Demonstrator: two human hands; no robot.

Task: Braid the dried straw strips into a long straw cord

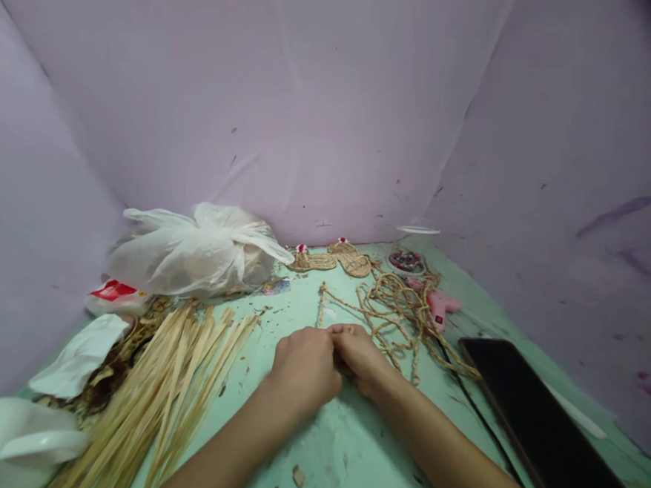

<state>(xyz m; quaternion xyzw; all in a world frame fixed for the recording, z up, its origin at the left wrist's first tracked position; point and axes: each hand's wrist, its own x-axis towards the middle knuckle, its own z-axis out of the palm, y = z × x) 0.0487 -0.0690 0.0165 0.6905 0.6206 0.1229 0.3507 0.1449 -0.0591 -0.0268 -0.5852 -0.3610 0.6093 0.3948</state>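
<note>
My left hand and my right hand meet at the middle of the green table, both with fingers closed. Between them they grip a thin twisted fibre cord, whose short end sticks up past the knuckles and bends over at a small loop. From that bend the cord runs right toward a loose tangle of the same braided cord. The fingertips are partly hidden behind the backs of the hands. Two small woven slippers with red and white trim lie beyond the hands near the back wall.
Dried flat fibre strips spread on the left, beside a white jug and crumpled white paper. A tied plastic bag stands behind. On the right are a pink glue gun, a dark phone-like slab and a small round container.
</note>
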